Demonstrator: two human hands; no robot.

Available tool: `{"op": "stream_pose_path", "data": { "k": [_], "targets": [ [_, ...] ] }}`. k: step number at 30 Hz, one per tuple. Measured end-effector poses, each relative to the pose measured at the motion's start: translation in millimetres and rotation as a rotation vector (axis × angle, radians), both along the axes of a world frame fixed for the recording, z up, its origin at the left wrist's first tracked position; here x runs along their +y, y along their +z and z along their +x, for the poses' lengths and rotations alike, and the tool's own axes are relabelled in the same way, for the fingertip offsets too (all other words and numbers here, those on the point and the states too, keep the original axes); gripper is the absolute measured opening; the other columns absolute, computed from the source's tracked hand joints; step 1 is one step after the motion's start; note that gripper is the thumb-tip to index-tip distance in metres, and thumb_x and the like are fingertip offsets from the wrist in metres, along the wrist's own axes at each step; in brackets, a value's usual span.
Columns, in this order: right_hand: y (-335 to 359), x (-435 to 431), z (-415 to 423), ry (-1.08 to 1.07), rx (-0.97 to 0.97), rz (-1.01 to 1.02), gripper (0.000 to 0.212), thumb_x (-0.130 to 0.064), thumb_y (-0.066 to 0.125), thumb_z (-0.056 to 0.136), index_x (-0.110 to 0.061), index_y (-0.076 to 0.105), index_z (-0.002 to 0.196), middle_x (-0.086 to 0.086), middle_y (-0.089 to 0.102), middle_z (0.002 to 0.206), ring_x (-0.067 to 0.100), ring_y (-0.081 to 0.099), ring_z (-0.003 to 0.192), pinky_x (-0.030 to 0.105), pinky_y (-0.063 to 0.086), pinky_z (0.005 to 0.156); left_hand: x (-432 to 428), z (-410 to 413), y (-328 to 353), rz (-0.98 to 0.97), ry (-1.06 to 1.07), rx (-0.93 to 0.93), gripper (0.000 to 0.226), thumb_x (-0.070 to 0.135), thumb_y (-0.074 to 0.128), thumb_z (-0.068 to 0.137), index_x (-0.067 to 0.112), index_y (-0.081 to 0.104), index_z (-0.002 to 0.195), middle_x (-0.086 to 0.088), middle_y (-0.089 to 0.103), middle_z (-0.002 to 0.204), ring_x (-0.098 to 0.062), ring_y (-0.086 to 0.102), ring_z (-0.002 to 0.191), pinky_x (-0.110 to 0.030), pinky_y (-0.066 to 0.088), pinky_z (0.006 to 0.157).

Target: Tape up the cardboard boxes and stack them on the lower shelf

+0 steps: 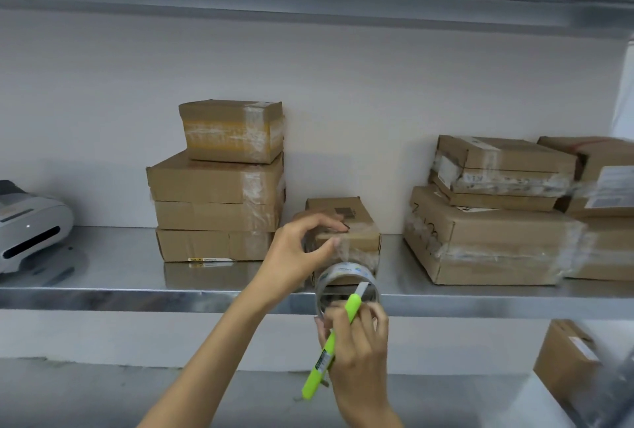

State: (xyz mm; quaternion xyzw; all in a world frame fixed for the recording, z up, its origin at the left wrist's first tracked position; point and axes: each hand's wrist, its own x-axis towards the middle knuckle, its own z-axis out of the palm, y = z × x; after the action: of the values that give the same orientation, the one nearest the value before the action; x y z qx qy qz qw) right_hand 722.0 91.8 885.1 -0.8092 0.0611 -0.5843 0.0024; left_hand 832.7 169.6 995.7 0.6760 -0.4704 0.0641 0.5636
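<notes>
Left hand [302, 249]: fingers curled, thumb and forefinger pinching the tape strip [348, 251] at the top front edge of the small box [346, 213].
Right hand [358, 338]: clamped round two things at once, the roll [343, 272] and the knife [353, 307]; held just in front of the shelf [103, 273] edge.
Roll: one, clear, on edge, hole toward the camera, strip running up to the small box.
Knife: one, lime green, slanted, blade end up across the roll's opening.
Small box: one, on the shelf between the two piles, clear tape over its front.
Left stack [216, 187]: four boxes, the smallest on top, against the wall, just beside the small box.
Right pile [480, 239]: one large box below, flatter ones on it, more touching to the right; count unclear, blurred.
Lower box [566, 359]: one, tilted, on the lower shelf [103, 396] at far right.
Printer [31, 221]: one, white, at the shelf's left end, well apart from the boxes.
</notes>
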Motion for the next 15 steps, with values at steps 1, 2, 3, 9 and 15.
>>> {"op": "stream_pose_path", "data": {
  "k": [1,2,3,9,15],
  "targets": [
    [3.1,-3.2,-4.2,0.027,-0.015,-0.015,0.016,-0.006,0.069,0.078,-0.011,0.054,0.080,0.009,0.060,0.067,0.029,0.061,0.065,0.040,0.046,0.083,0.3,1.1,-0.4,-0.001,-0.007,0.004,0.012,0.016,0.069,0.087,0.019,0.072,0.098,0.007,0.067,0.114,-0.003,0.059,0.113,-0.018,0.044,0.096],
    [6.8,-7.2,-10.2,0.071,-0.032,-0.027,0.013,-0.003,0.064,0.080,-0.011,0.054,0.080,0.010,0.062,0.071,0.028,0.061,0.068,0.039,0.047,0.083,0.9,2.3,-0.8,0.001,-0.013,0.010,0.012,0.015,0.069,0.087,0.019,0.072,0.098,0.007,0.067,0.114,-0.003,0.059,0.113,-0.017,0.044,0.096],
    [12.3,-10.8,-17.4,0.128,-0.049,-0.017,0.012,-0.002,0.057,0.084,-0.012,0.052,0.083,0.011,0.063,0.074,0.028,0.060,0.072,0.036,0.047,0.082,1.4,3.8,-0.8,0.004,-0.017,0.018,0.012,0.013,0.069,0.087,0.019,0.072,0.098,0.007,0.067,0.115,-0.003,0.059,0.113,-0.016,0.043,0.095],
    [86.0,-44.6,-56.7,0.452,-0.084,0.515,0.041,0.009,0.045,0.074,-0.031,0.042,0.084,-0.011,0.050,0.090,0.014,0.049,0.080,0.018,0.039,0.069,4.6,10.1,3.6,0.012,-0.014,0.010,0.016,0.003,0.069,0.084,0.016,0.072,0.093,0.005,0.069,0.111,-0.003,0.060,0.111,-0.017,0.043,0.095],
    [147.3,-76.5,-27.7,0.421,-0.023,0.511,0.024,0.002,0.038,0.075,-0.018,0.040,0.088,0.002,0.049,0.078,0.020,0.044,0.065,0.026,0.034,0.059,4.0,10.6,11.4,0.089,0.025,0.018,0.021,0.008,0.066,0.079,0.028,0.066,0.085,0.015,0.068,0.107,0.003,0.059,0.108,-0.010,0.041,0.091]
  ]
}}
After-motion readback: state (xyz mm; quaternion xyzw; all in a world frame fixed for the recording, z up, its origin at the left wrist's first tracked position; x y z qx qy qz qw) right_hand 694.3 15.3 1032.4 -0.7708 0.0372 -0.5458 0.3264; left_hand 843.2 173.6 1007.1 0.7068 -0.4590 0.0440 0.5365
